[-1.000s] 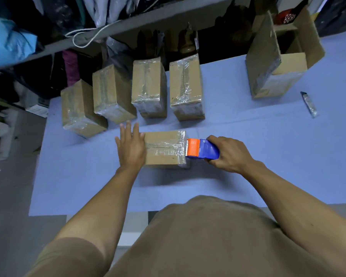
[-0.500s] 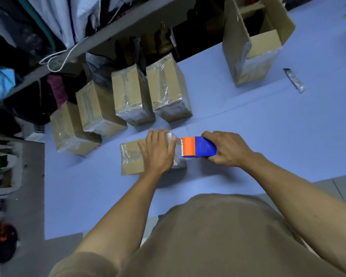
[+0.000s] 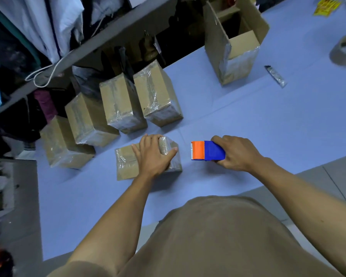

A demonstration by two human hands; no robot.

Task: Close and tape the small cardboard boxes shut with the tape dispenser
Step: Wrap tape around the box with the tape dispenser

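Cardboard box [image 3: 126,166] matt, glossy clear tape; tape dispenser [image 3: 208,150] smooth, probably plastic; table [image 3: 268,124] matt.

Dim, bluish light is falling from overhead, glaring off the taped boxes [image 3: 158,96]; wide-angle distortion is bending and blurring the edges.
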